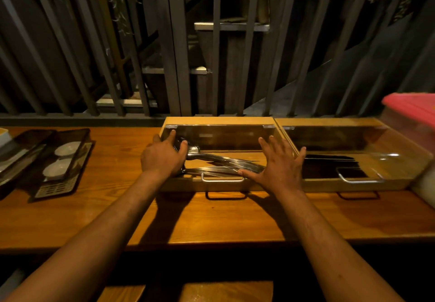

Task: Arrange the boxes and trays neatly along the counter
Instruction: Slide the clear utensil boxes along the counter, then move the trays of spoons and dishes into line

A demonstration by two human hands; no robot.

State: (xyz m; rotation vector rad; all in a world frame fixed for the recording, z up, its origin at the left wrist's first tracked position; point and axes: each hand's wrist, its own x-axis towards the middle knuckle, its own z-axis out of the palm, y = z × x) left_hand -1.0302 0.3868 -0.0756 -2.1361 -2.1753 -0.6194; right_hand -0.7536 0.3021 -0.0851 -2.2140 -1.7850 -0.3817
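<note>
A person's left hand [163,155] is curling over the left end of a wooden cutlery box [219,122], fingers bent around its edge, while the right hand [277,162] is lying flat, fingers spread, on its clear lid [226,136]. The box is sitting at the back of the wooden counter [188,219], holding metal utensils [226,164] too tangled to count. A second lidded box [329,122] is touching its right side, dark contents unclear. Two black trays [60,167] are lying well left, one carrying two white dishes [67,148]. A pink-lidded container [412,108] is being cut off at right.
</note>
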